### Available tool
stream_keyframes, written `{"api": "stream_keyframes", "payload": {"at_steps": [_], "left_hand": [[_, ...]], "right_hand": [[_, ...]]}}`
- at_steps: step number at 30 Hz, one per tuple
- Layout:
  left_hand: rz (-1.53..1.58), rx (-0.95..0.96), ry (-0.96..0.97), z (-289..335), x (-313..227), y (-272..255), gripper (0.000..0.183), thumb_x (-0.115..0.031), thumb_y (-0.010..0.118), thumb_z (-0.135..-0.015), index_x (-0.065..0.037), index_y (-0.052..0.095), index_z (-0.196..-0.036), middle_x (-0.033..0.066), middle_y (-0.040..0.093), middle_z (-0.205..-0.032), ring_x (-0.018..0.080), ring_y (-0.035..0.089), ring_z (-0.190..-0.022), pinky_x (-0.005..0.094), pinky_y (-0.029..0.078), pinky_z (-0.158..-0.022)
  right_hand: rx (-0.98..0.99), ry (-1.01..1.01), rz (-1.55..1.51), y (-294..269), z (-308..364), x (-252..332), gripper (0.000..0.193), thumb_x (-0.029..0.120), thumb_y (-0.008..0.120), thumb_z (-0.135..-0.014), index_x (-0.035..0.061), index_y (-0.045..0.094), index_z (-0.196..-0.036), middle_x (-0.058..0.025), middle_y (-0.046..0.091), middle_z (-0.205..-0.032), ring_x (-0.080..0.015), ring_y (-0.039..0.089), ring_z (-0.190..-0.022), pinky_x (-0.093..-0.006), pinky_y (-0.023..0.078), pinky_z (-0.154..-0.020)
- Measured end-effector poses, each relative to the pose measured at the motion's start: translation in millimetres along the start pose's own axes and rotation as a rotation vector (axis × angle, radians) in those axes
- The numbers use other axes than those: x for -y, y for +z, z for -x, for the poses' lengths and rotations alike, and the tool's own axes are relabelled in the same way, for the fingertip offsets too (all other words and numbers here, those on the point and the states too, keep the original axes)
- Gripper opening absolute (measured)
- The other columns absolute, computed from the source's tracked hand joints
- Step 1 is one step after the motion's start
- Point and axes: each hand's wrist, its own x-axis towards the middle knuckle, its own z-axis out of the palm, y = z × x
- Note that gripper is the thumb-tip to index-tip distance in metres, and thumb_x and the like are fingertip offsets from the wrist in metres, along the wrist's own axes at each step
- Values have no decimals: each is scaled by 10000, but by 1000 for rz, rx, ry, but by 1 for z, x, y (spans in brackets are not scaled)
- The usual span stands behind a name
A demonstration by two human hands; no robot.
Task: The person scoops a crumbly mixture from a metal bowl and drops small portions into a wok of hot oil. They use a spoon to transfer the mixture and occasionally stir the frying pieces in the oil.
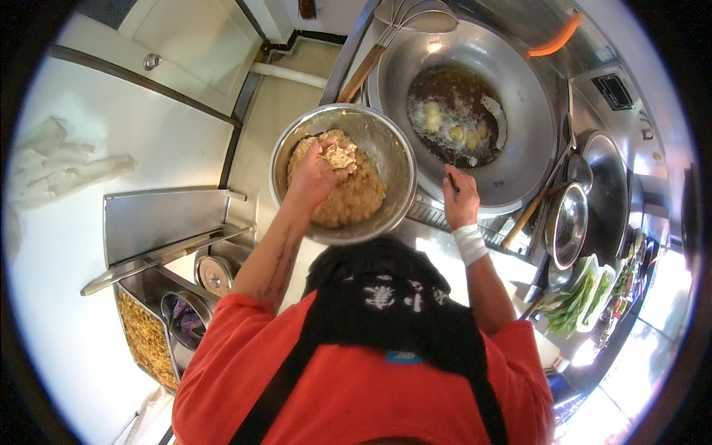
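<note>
My left hand [317, 176] is in a metal mixing bowl [404, 174], its fingers closed round a lump of pale, sticky mince-like mixture [341, 156]. More of the same mixture [352, 204] fills the left and lower part of the bowl. My right hand [461, 199] is at the near rim of a large wok [523, 111], pinching a thin, dark utensil handle [452, 180]. Its working end cannot be made out. Dark oil [452, 81] bubbles and foams in the wok, with several pale yellowish balls [457, 133] frying in it.
A wire strainer with a wooden handle [363, 73] lies across the wok's far left. At right are a ladle [578, 174], a smaller metal bowl [569, 226] and green vegetables [578, 304]. A tray of browned food [144, 330] and a lidded pot [215, 274] stand at left.
</note>
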Motion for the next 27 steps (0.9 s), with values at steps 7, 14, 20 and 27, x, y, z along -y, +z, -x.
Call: {"api": "stream_keyframes", "payload": {"at_steps": [7, 14, 20, 27], "left_hand": [[708, 166, -292, -2, -2, -13, 308, -350, 542, -1073, -87, 581, -1228, 63, 671, -1099, 130, 657, -833, 225, 505, -538], [475, 19, -399, 5, 15, 9, 166, -181, 672, -1000, -114, 593, -1130, 35, 649, -979, 111, 595, -703, 243, 472, -573], [-87, 168, -265, 6, 9, 26, 250, -126, 765, -915, -61, 632, -1117, 41, 651, -915, 147, 613, -759, 278, 489, -625], [-1143, 130, 116, -9, 11, 34, 554, -275, 816, -812, 53, 649, -1225, 199, 730, -1067, 294, 705, -933, 370, 544, -863]], "right_hand": [[4, 2, -28, -2, -2, 4, 301, 134, 646, -969, 52, 685, -1256, -152, 703, -1196, -361, 625, -1106, -443, 513, -952], [43, 127, -340, -1, -5, 41, 287, 81, 645, -965, 34, 689, -1245, -152, 709, -1135, -294, 680, -1008, -365, 532, -906], [253, 61, -649, 5, -16, 77, 291, 41, 614, -991, -19, 665, -1272, -113, 713, -1153, -166, 666, -1037, -269, 516, -933], [322, 146, -613, 22, -21, 72, 269, 74, 611, -1007, -19, 680, -1249, -97, 733, -1082, -151, 658, -955, -272, 519, -883]]}}
